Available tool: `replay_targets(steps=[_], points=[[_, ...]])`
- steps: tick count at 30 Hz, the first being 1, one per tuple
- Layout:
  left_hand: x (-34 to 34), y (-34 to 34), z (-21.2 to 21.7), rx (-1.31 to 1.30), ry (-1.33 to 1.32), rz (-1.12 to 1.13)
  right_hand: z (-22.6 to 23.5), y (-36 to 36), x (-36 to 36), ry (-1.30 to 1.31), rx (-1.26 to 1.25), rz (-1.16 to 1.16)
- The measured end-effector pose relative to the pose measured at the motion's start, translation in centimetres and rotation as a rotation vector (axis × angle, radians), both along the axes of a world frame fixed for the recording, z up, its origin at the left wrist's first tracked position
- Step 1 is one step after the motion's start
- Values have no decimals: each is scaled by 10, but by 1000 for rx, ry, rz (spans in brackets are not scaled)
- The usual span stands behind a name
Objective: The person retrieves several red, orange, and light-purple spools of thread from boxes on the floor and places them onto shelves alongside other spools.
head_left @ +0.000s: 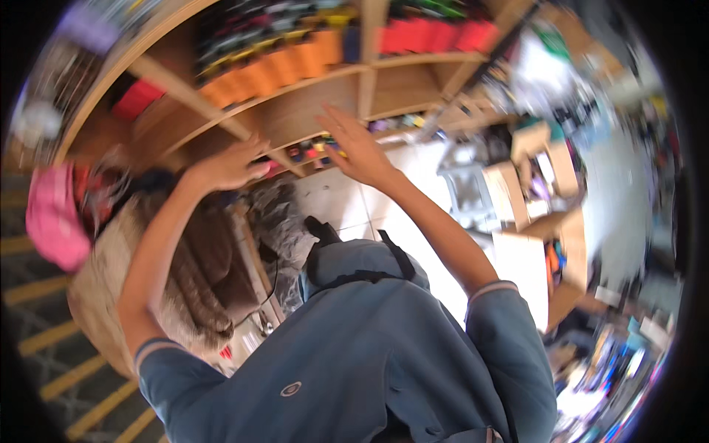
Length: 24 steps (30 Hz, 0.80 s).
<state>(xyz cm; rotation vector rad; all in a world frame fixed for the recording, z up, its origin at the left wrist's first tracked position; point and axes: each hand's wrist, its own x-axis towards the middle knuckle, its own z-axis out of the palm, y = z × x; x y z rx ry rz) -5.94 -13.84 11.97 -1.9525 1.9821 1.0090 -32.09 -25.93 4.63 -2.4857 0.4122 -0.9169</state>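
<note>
My left hand (pixel 230 164) is raised in front of a wooden shelf unit (pixel 292 83), its fingers stretched out and holding nothing. To its right, my right hand (pixel 360 149) is held up before the same shelf, thumb apart from the fingers, also with nothing in it. Behind the hands, a row of orange packs (pixel 269 72) with dark and yellow tops fills one upper compartment. Red packs (pixel 437 35) stand in the compartment to the right. Small colourful items line the lowest shelf behind my hands. Motion blur hides their details.
Brown furry fabric (pixel 188 273) and a pink bag (pixel 55 218) lie at the left. Dark crumpled plastic (pixel 275 221) rests on the pale floor (pixel 340 199). On the right are a grey plastic stool (pixel 467 190) and open cardboard boxes (pixel 572 255) with items inside.
</note>
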Motion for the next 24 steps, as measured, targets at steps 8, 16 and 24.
replay_targets(steps=[8, 16, 24], points=[[-238, -90, -124, 95, 623, -107, -50, 7, -249, 56, 319, -543], [-436, -132, -184, 264, 892, -152, -108, 61, -405, -81, 593, -1131], [-532, -244, -237, 148, 836, -361, -127, 89, -485, -198, 756, -1525]])
